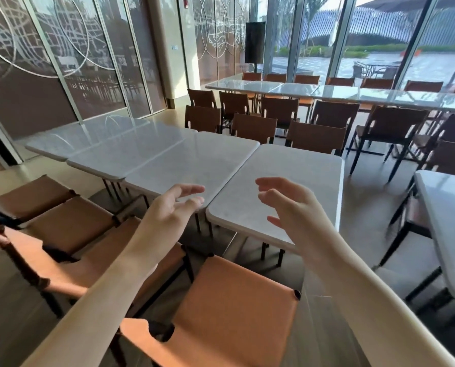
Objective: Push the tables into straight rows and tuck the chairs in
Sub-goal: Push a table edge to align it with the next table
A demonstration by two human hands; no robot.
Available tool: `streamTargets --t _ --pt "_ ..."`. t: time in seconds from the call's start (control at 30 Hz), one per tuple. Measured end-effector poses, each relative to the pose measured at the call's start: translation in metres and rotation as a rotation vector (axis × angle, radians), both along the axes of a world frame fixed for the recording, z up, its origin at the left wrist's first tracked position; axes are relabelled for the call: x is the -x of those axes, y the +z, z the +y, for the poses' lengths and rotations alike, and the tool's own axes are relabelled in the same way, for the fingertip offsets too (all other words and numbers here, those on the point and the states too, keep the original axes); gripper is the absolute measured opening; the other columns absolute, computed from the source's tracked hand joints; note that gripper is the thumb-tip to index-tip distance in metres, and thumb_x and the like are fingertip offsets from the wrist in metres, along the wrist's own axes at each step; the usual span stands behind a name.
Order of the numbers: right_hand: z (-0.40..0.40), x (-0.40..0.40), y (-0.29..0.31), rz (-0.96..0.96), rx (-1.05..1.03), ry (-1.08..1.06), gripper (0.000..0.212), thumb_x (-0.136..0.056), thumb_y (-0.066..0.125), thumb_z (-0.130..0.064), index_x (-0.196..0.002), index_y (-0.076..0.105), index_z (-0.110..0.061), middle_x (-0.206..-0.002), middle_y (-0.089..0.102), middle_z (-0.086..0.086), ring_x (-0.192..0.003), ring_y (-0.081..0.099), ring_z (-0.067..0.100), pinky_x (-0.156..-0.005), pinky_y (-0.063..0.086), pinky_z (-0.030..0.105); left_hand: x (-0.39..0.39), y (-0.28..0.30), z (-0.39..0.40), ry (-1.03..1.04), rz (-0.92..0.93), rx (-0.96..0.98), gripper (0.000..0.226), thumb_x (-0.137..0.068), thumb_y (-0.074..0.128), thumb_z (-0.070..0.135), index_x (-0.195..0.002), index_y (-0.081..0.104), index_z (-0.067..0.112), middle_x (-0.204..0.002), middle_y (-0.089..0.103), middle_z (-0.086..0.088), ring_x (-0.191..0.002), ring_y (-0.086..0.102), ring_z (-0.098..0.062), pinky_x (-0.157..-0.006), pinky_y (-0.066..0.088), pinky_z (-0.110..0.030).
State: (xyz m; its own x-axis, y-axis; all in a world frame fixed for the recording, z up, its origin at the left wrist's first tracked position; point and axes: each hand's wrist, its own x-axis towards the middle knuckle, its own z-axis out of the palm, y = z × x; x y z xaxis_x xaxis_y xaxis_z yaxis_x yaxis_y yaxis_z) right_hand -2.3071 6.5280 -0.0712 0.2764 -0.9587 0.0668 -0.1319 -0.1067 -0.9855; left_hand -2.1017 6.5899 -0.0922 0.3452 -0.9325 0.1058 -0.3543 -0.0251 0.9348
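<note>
Nearest the viewer, an orange chair (237, 313) stands with its back toward the camera, just short of the closest table (287, 181); it is not yet tucked in. Three more orange chairs (70, 223) line up to its left along the same row. Above the chair back, the left hand (168, 210) and the right hand (292, 207) are raised side by side, palms turned toward each other, fingers loosely spread and gripping nothing; neither touches table or chair. The closest table sits slightly askew, a narrow wedge-shaped gap separating it from the neighbouring table (194, 160), which continues the row leftward. The step in hand appears to be squaring this end table; the next move likely calls for lowering both hands to its near edge and pushing it flush, then sliding the chair under. Beyond, dark brown chairs (255, 125) stand between this row and the far row of tables (300, 90) beside the windows.
</note>
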Motion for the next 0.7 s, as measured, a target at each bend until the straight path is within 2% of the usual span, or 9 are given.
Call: streamTargets --t 0.17,0.33,0.4,0.43,0.5,0.57,0.63,0.7 --pt "-0.018 -0.016 -0.009 -0.006 -0.042 -0.028 0.026 -0.097 0.058 -0.016 -0.114 0.069 -0.033 -0.111 0.067 -0.018 -0.112 0.060 0.002 -0.105 0.049 0.037 -0.013 -0.010 -0.026 -0.019 0.020 -0.017 0.028 -0.082 0.058 0.048 -0.106 0.072 0.045 -0.105 0.073 0.021 -0.108 0.063 0.007 -0.112 0.045 -0.042" --pt "-0.041 -0.020 -0.019 -0.003 -0.049 -0.050 0.026 -0.097 0.059 -0.017 -0.112 0.068 -0.035 -0.108 0.067 -0.020 -0.109 0.060 0.000 -0.102 0.050 0.035 -0.015 -0.020 -0.057 -0.046 -0.002 -0.018 0.016 -0.099 0.061 0.033 -0.108 0.072 0.037 -0.101 0.074 0.007 -0.087 0.066 -0.005 -0.107 0.048 -0.040" --pt "-0.052 -0.019 -0.022 0.001 -0.054 -0.057 0.026 -0.097 0.058 -0.017 -0.114 0.068 -0.035 -0.107 0.067 -0.021 -0.108 0.060 -0.002 -0.101 0.050 0.034 -0.015 -0.025 -0.071 -0.077 -0.011 -0.016 0.019 -0.093 0.060 0.041 -0.108 0.072 0.039 -0.103 0.072 -0.014 -0.083 0.060 -0.018 -0.099 0.051 -0.041" --pt "-0.059 -0.018 -0.024 0.004 -0.056 -0.062 0.027 -0.097 0.058 -0.017 -0.115 0.069 -0.034 -0.107 0.067 -0.021 -0.108 0.060 -0.002 -0.101 0.050 0.034 -0.014 -0.027 -0.079 -0.087 -0.011 -0.019 0.021 -0.091 0.060 0.043 -0.107 0.072 0.040 -0.104 0.071 -0.019 -0.085 0.056 -0.017 -0.094 0.053 -0.038" --pt "-0.073 -0.016 -0.028 0.011 -0.060 -0.073 0.028 -0.097 0.058 -0.017 -0.118 0.069 -0.032 -0.109 0.067 -0.020 -0.110 0.060 -0.001 -0.102 0.050 0.035 -0.014 -0.034 -0.095 -0.083 -0.006 -0.026 0.015 -0.096 0.062 0.037 -0.105 0.073 0.039 -0.097 0.074 -0.004 -0.085 0.059 -0.015 -0.087 0.050 -0.025" --pt "-0.091 -0.015 -0.032 0.013 -0.066 -0.075 0.027 -0.097 0.058 -0.017 -0.117 0.069 -0.032 -0.110 0.067 -0.019 -0.110 0.059 -0.001 -0.102 0.050 0.036 -0.014 -0.040 -0.111 -0.074 -0.015 -0.047 0.016 -0.100 0.059 0.030 -0.105 0.073 0.038 -0.091 0.075 0.012 -0.085 0.064 0.001 -0.083 0.046 -0.014" --pt "-0.109 -0.015 -0.038 0.007 -0.081 -0.077 0.026 -0.096 0.058 -0.017 -0.113 0.070 -0.033 -0.108 0.068 -0.020 -0.108 0.060 -0.003 -0.100 0.051 0.035 -0.015 -0.047 -0.128 -0.080 -0.035 -0.058 0.017 -0.101 0.059 0.027 -0.106 0.072 0.036 -0.093 0.076 0.014 -0.093 0.065 0.009 -0.087 0.045 -0.016" --pt "-0.128 -0.016 -0.047 0.008 -0.096 -0.069 0.026 -0.096 0.058 -0.017 -0.112 0.070 -0.033 -0.108 0.068 -0.020 -0.106 0.061 -0.005 -0.098 0.051 0.032 -0.017 -0.057 -0.145 -0.078 -0.040 -0.073 0.017 -0.101 0.059 0.027 -0.106 0.072 0.036 -0.098 0.076 0.011 -0.102 0.065 0.007 -0.089 0.044 -0.017"
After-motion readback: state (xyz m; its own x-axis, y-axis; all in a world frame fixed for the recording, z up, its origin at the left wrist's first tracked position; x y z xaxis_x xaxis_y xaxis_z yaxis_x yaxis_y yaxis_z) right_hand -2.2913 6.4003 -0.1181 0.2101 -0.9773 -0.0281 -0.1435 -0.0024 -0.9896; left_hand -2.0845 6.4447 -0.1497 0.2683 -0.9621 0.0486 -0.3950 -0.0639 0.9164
